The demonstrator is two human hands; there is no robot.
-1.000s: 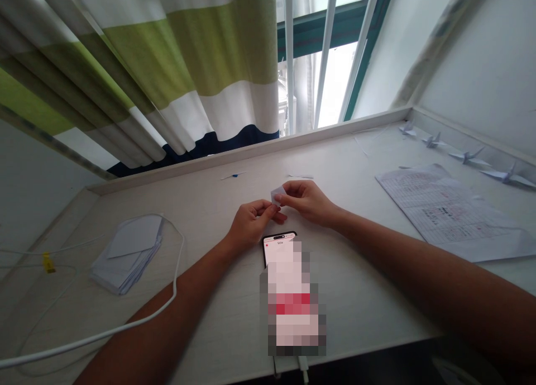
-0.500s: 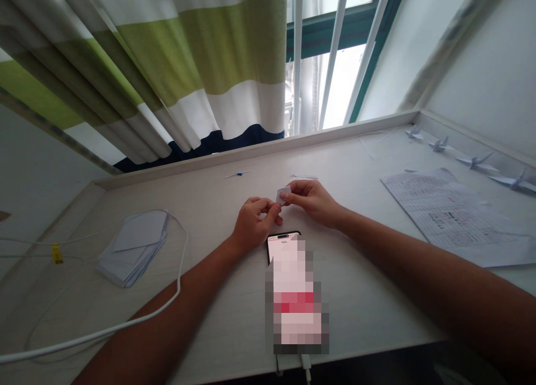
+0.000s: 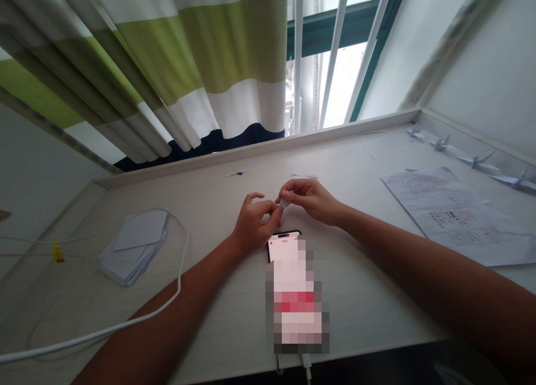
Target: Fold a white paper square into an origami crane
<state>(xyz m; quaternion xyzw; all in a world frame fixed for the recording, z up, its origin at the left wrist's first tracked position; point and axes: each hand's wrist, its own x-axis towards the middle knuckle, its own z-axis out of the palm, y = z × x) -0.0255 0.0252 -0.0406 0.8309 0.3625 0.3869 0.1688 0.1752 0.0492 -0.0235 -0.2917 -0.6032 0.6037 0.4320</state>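
The right hand (image 3: 310, 198) is closed in a fingertip pinch on the paper (image 3: 285, 203), a small white folded piece held just above the desk (image 3: 218, 206) near its centre. The left hand (image 3: 252, 222) is half curled, index finger lifted, thumb tip at the paper's near end; whether it grips cannot be told. A fingertip hold probably suits so small a piece, and lifting it leaves both faces reachable. The visible strip slants from the right fingertips down toward the left thumb; the rest is hidden. The phone (image 3: 283, 241) lies screen up just nearer, long axis toward the near edge, probably for viewing. A paper stack (image 3: 134, 248) lies toward the left edge, cranes (image 3: 475, 161) along the right.
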